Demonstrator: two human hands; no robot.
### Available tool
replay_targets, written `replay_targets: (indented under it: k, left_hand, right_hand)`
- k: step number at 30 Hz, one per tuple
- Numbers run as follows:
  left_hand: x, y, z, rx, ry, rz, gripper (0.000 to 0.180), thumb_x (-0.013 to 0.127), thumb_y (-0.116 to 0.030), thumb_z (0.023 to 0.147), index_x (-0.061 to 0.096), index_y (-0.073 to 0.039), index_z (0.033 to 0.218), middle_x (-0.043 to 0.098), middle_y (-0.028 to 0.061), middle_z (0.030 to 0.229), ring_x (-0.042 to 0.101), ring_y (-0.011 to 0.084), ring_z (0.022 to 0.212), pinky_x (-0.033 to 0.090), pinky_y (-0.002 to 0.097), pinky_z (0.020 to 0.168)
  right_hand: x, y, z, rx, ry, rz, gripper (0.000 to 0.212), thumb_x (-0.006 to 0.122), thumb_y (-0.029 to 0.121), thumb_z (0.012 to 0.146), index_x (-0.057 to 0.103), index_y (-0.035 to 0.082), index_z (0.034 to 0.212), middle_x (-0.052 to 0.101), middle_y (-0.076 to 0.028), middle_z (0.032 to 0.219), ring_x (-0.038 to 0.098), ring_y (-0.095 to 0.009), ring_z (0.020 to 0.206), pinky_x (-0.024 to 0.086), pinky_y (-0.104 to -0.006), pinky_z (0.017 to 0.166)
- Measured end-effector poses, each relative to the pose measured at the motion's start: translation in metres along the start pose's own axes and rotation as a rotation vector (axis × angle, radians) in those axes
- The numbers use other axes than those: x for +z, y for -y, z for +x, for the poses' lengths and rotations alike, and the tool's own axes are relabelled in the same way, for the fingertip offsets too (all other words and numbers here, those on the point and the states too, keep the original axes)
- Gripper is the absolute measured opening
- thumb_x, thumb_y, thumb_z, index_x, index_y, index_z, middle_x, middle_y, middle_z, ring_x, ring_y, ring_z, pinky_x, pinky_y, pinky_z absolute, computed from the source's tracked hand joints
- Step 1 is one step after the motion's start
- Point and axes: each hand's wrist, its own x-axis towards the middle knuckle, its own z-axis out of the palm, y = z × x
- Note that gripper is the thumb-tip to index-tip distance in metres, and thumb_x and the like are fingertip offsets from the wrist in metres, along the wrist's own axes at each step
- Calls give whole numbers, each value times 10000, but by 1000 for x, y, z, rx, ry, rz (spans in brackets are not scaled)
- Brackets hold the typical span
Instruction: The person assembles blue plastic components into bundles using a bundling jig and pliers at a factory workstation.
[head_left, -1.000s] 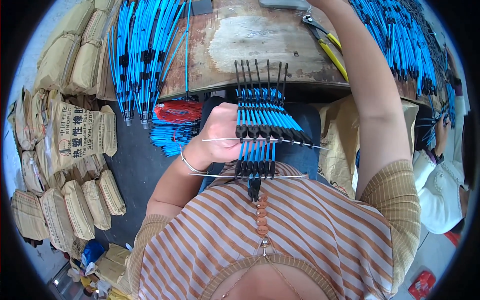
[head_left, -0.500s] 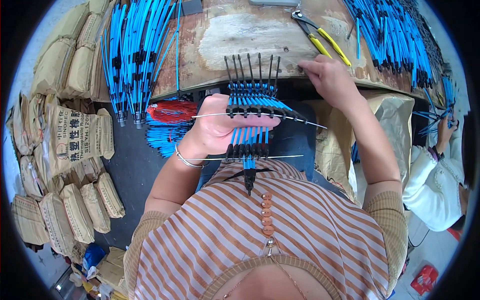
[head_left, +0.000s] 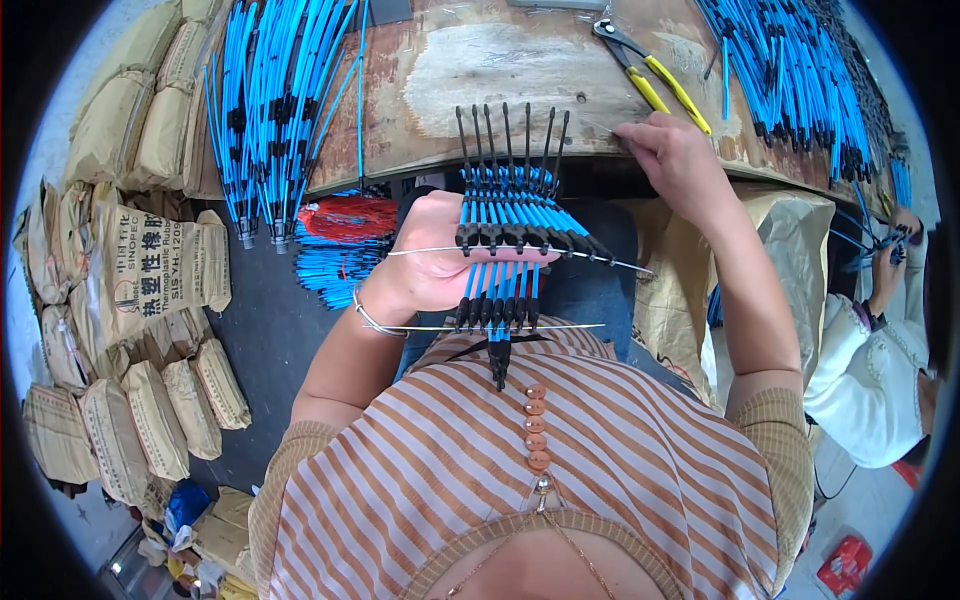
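My left hand [head_left: 425,250] is closed around a bundle of blue ribs [head_left: 490,212] with black joints, which looks like an umbrella frame. Its thin black ends fan out toward the table, and a black hub [head_left: 500,362] points at my chest. One thin metal wire [head_left: 630,266] runs crosswise along the upper row of joints. A second wire [head_left: 575,327] crosses by the lower row. At the table's front edge, my right hand [head_left: 680,160] pinches a very thin wire [head_left: 598,127]. Yellow-handled pliers [head_left: 652,88] lie just beyond that hand.
Blue rib bundles lie on the worn wooden table [head_left: 480,75] at left [head_left: 275,110] and right [head_left: 785,80]. Below the edge are red and blue bundles [head_left: 345,220]. Paper sacks [head_left: 165,260] are stacked left; an open sack [head_left: 790,235] stands right. A co-worker's sleeve [head_left: 865,370] shows far right.
The ribs in my left hand have tilted slightly, their right end dipping. My right hand has shifted a little to the right along the table edge, still pinching. The whole view has moved slightly.
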Motion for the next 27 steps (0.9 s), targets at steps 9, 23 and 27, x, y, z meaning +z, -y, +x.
replay_targets:
  k: [9, 23, 27]
  left_hand:
    - [-1, -5, -3, -253, 47, -153, 157, 678, -119, 710, 673, -42, 847, 657, 97, 768, 632, 230, 639, 490, 283, 579]
    - [11, 6, -20, -271, -83, -408, 154, 658, -46, 735, 642, 22, 872, 660, 106, 802, 628, 177, 654, 500, 257, 604]
    - [10, 7, -27, -538, -147, -843, 167, 637, 6, 741, 635, 47, 903, 666, 114, 833, 629, 136, 695, 511, 237, 631]
  right_hand:
    - [6, -3, 11, -63, -9, 48, 163, 590, 38, 787, 646, 44, 940, 578, -107, 786, 579, -279, 757, 458, -339, 674]
    - [14, -3, 45, -164, 49, 115, 186, 586, 25, 776, 643, 33, 953, 594, -96, 835, 587, -254, 781, 463, -309, 708]
    - [16, -3, 52, -180, 71, 139, 199, 584, 19, 772, 642, 36, 962, 596, -95, 841, 587, -252, 785, 462, -306, 713]
